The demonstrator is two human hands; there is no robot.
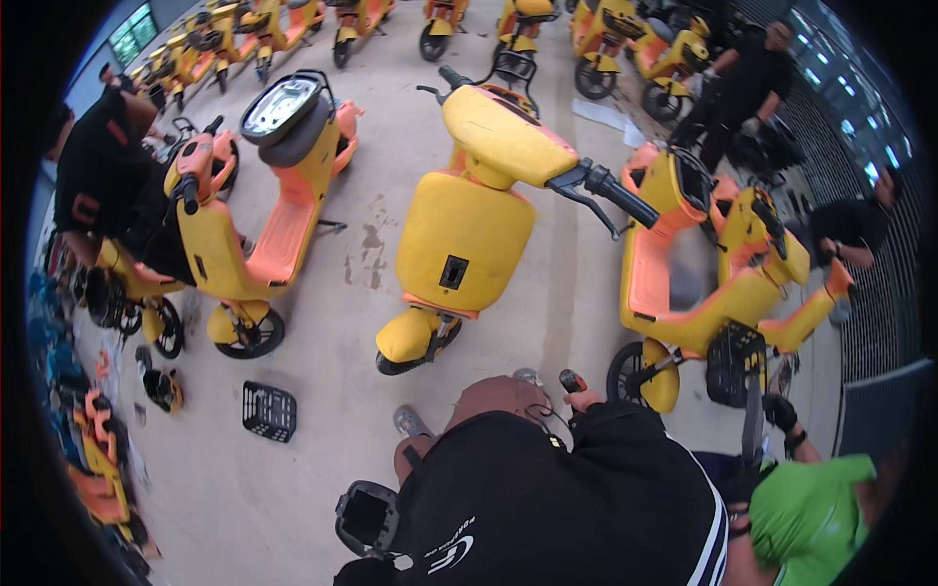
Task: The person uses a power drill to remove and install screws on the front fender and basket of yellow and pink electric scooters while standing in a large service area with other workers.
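My right hand is closed around a red and black cordless drill, held in front of my black jacket, a dark cord or strap hanging beside it. At the end of my left sleeve, a black plastic housing with a square opening is held beside my body; the fingers of my left hand are mostly hidden there. Straight ahead stands a yellow electric scooter, its front panel and front wheel facing me. Neither hand touches this scooter.
A black basket lies on the floor to the left. Yellow-orange scooters flank me at left and right. Close on my right, a person in a green shirt works by another basket. Other people stand farther off on both sides.
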